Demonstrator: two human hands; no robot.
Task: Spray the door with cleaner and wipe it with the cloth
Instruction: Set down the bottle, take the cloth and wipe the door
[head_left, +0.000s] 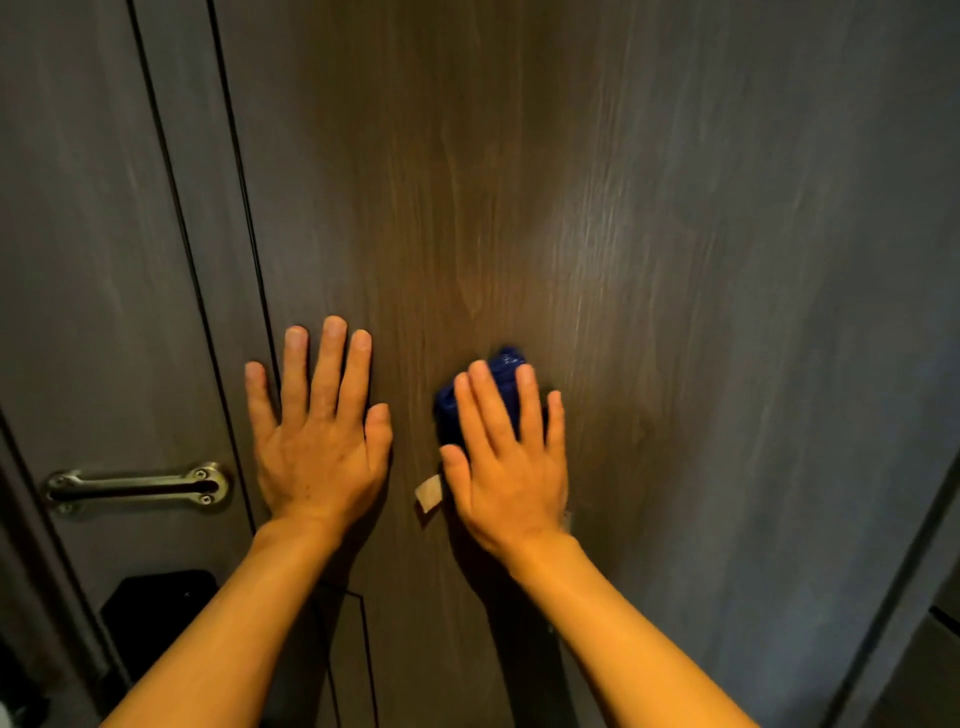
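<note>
Your right hand (506, 457) presses the blue cloth (480, 400) flat on the door (675, 260) with fingers spread, left hand (317, 431) splayed bare beside it, so the bunched cloth may slip out and snag the paper tag (429, 493).

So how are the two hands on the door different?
The left hand is bare and lies flat near the door's edge, while the right hand presses a blue cloth further right. The left fingers point straight up; the right ones lean left. Both are open with spread fingers against the door.
</note>
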